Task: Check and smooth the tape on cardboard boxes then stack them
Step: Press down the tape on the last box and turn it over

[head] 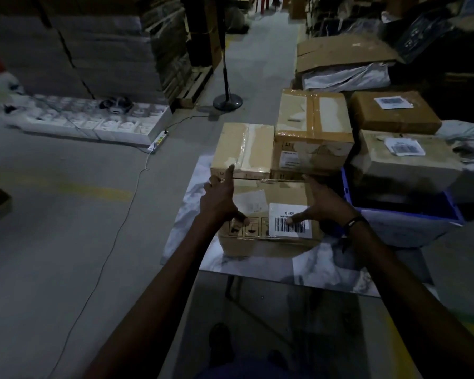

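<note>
A brown cardboard box point(268, 195) with a white barcode label point(290, 221) lies on the marble-patterned table point(257, 263) in front of me. My left hand point(220, 196) lies along the box's left edge, fingers straight and thumb on the top face. My right hand point(322, 205) lies along its right edge with fingers straight and thumb on the label. Behind it stands a smaller taped box point(244, 150), and beside that a taller taped box point(312, 116) sits on another box.
To the right are two labelled boxes point(394, 113) and a blue crate point(408, 214). Tall wrapped box stacks point(93, 50) fill the left back. A fan stand point(227, 101), a power strip point(159, 139) and its cable lie on the grey floor.
</note>
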A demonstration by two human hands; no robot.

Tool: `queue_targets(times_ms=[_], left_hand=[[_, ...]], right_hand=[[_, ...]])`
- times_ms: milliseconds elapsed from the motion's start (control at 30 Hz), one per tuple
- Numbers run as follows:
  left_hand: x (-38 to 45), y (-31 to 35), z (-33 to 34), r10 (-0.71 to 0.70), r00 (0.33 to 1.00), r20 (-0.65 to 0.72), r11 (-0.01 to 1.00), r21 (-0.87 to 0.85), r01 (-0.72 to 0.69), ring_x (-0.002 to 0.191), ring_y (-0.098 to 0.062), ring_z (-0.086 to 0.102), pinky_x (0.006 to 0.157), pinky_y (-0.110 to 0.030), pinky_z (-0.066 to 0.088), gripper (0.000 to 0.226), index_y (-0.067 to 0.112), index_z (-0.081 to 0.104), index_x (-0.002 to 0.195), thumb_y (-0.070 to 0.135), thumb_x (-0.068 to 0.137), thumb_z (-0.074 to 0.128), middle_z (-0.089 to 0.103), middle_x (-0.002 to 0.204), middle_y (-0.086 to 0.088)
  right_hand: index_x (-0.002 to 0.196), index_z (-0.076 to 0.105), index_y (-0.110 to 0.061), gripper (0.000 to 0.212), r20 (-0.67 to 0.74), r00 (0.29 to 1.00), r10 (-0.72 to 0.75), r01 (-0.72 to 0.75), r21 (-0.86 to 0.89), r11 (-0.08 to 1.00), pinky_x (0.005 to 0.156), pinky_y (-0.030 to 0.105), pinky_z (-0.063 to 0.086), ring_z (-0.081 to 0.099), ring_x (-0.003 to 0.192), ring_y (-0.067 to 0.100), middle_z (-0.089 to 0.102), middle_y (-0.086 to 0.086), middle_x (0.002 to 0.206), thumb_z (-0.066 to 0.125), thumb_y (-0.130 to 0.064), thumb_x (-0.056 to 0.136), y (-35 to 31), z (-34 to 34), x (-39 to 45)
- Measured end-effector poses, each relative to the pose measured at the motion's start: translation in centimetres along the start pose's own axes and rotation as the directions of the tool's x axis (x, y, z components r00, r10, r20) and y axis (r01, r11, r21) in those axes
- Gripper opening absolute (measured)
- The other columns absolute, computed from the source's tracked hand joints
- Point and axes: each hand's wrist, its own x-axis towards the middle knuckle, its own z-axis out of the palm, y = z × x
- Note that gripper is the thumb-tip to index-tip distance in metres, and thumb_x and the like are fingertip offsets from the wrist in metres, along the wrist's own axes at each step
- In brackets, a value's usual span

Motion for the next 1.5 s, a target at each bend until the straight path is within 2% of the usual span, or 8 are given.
queue_targets(times_ms=[100, 267, 400, 533, 700, 1033, 1167, 1500], left_hand=[[-1.1, -0.9, 0.4, 0.028, 1.0, 0.011, 0.993, -0.118, -0.027, 0.124, -0.04, 0.054, 0.092, -0.048, 0.053, 0.157, 0.019, 0.007, 0.161, 0.035, 0.038, 0.105, 0.054, 0.138, -0.022], [-4.2, -0.4, 0.4, -0.003, 0.998, -0.057, 0.951, -0.308, -0.014, 0.126, -0.03, 0.056, 0.088, -0.028, 0.044, 0.082, 0.01, 0.044, 0.143, 0.042, 0.08, 0.085, 0.056, 0.142, -0.011], [-5.4, -0.1, 0.4, -0.197, 0.974, 0.111, 0.884, -0.409, 0.225, 0.115, -0.036, 0.06, 0.083, -0.049, 0.06, 0.072, 0.012, 0.048, 0.141, 0.069, 0.098, 0.041, 0.057, 0.122, -0.011], [-6.2, -2.3, 1.5, -0.204, 0.932, 0.298, 0.762, -0.55, 0.343, 0.1, -0.032, 0.067, 0.057, -0.037, 0.059, 0.071, 0.016, 0.054, 0.135, 0.074, 0.093, 0.047, 0.065, 0.121, -0.011], [-5.3, -4.7, 3.2, -0.151, 0.842, 0.518, 0.615, -0.618, 0.49, 0.099, -0.035, 0.064, 0.059, -0.037, 0.06, 0.053, 0.012, 0.058, 0.13, 0.043, 0.089, 0.072, 0.058, 0.121, -0.018], [-3.4, -6.8, 7.8, -0.069, 0.89, 0.45, 0.654, -0.653, 0.382, 0.112, -0.025, 0.064, 0.103, -0.044, 0.052, 0.045, 0.021, 0.064, 0.115, 0.041, 0.079, 0.084, 0.067, 0.122, -0.006], [-4.1, -7.9, 9.5, -0.039, 0.925, 0.378, 0.643, -0.7, 0.313, 0.107, -0.013, 0.059, 0.09, -0.029, 0.055, 0.059, 0.016, 0.045, 0.125, 0.02, 0.082, 0.085, 0.059, 0.119, 0.0], [-3.6, -9.1, 14.0, -0.017, 0.976, 0.217, 0.728, -0.667, 0.161, 0.126, -0.023, 0.05, 0.094, -0.037, 0.052, 0.109, 0.012, 0.023, 0.147, 0.052, 0.065, 0.084, 0.045, 0.133, -0.001]], right_hand=[[0.152, 0.032, -0.02, 0.106, 0.03, 0.999, -0.023, 0.021, 0.081, 0.996, 0.098, 0.032, 0.043, 0.05, 0.134, 0.027, 0.048, 0.005, 0.15, 0.088, -0.05, 0.067, 0.4, 0.1, -0.7], [0.127, 0.052, -0.015, 0.059, 0.062, 0.987, 0.149, -0.161, 0.382, 0.91, 0.072, 0.042, 0.053, 0.057, 0.093, 0.025, 0.059, 0.016, 0.12, 0.045, -0.066, 0.098, -0.5, -0.1, -2.7], [0.113, 0.054, -0.019, 0.034, 0.202, 0.957, 0.208, -0.284, 0.508, 0.813, 0.081, 0.05, 0.053, 0.058, 0.099, 0.031, 0.059, 0.007, 0.105, 0.056, -0.05, 0.101, 0.1, 0.7, -2.9], [0.123, 0.065, -0.011, 0.038, 0.355, 0.899, 0.255, -0.426, 0.58, 0.694, 0.091, 0.063, 0.054, 0.065, 0.104, 0.039, 0.067, 0.022, 0.121, 0.068, -0.037, 0.096, 1.8, 2.4, -2.6], [0.1, 0.067, -0.012, 0.012, 0.451, 0.864, 0.223, -0.479, 0.604, 0.637, 0.066, 0.028, 0.059, 0.07, 0.073, 0.018, 0.077, 0.004, 0.082, 0.057, -0.018, 0.102, 2.8, 4.5, -3.5], [0.133, 0.06, 0.0, 0.036, 0.275, 0.936, 0.219, -0.352, 0.704, 0.617, 0.099, 0.038, 0.051, 0.063, 0.116, 0.035, 0.066, 0.015, 0.127, 0.064, -0.013, 0.099, 3.8, 8.7, -5.5], [0.14, 0.049, -0.017, 0.046, 0.192, 0.965, 0.177, -0.261, 0.708, 0.656, 0.071, 0.013, 0.053, 0.063, 0.102, 0.01, 0.066, 0.0, 0.119, 0.066, -0.011, 0.097, 4.6, 11.5, -5.9], [0.154, 0.035, -0.02, 0.081, 0.013, 0.988, 0.155, -0.143, 0.472, 0.87, 0.106, 0.031, 0.048, 0.057, 0.126, 0.017, 0.058, -0.002, 0.138, 0.081, -0.02, 0.088, 7.5, 15.9, -2.4]])
